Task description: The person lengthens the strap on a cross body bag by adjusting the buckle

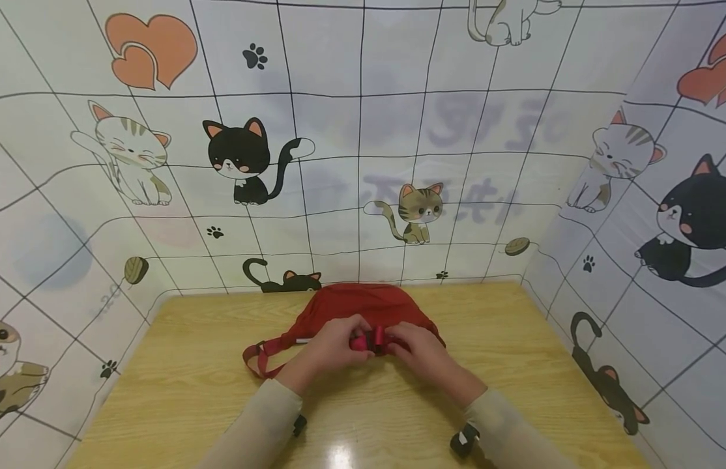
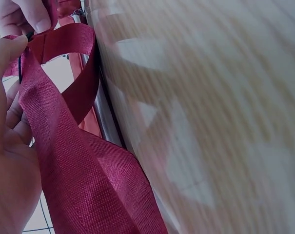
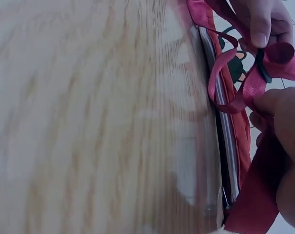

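The soft red fabric bag [image 1: 363,301] is placed on the pale wooden tabletop [image 1: 181,365], at twelve o'clock, just beyond the hands. By the left hand [image 1: 332,345], the flat crimson woven strap [image 2: 79,175] is pinched beside its small dark fitting [image 3: 262,69]; by the right hand [image 1: 420,352], it is pinched at three o'clock of this fitting. Probably it is held from two sides so that the fitting is steadied and the strap can be guided.
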A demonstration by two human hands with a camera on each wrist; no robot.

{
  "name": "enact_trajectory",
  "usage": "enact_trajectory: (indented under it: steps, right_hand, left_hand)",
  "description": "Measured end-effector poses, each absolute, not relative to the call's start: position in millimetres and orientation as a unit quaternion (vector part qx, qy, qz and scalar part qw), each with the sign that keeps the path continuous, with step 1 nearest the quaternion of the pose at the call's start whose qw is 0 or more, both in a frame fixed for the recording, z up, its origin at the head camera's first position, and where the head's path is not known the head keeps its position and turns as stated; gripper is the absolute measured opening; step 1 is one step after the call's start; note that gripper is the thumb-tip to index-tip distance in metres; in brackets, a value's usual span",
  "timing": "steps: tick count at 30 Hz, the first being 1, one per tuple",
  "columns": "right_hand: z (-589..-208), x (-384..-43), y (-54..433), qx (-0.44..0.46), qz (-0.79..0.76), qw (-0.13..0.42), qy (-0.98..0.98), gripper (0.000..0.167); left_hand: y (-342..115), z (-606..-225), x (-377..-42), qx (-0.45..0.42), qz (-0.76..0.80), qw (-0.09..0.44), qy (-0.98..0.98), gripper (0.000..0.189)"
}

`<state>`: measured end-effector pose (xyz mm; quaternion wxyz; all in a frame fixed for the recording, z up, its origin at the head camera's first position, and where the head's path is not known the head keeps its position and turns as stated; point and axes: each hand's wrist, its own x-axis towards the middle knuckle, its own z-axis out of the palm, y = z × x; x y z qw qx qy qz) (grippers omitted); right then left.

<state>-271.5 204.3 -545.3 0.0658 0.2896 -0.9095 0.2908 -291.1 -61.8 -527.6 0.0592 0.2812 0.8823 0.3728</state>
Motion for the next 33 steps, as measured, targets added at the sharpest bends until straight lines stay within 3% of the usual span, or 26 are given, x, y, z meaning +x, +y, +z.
enact_trajectory:
  steps: [11,24,33]
  right_hand:
    - [-540.7,-272.7,218.4,0.330,0.245,0.114,-0.905,0.033]
    - [-538.3,-276.5,243.8,0.315,0.128,0.160,-0.927,0.029]
    - [-534.3,-272.2,230.6,0.265,0.203,0.089,-0.938,0.028]
  left_hand:
    - [-63.6,-529.3,-291.7,0.283,0.366,0.048,0.885,0.041]
    - [-76.0,-522.6,-292.0,0.278,0.367,0.041,0.887,0.039]
    - [-76.3,-525.8,-291.8,0.288,0.377,0.046,0.879,0.040]
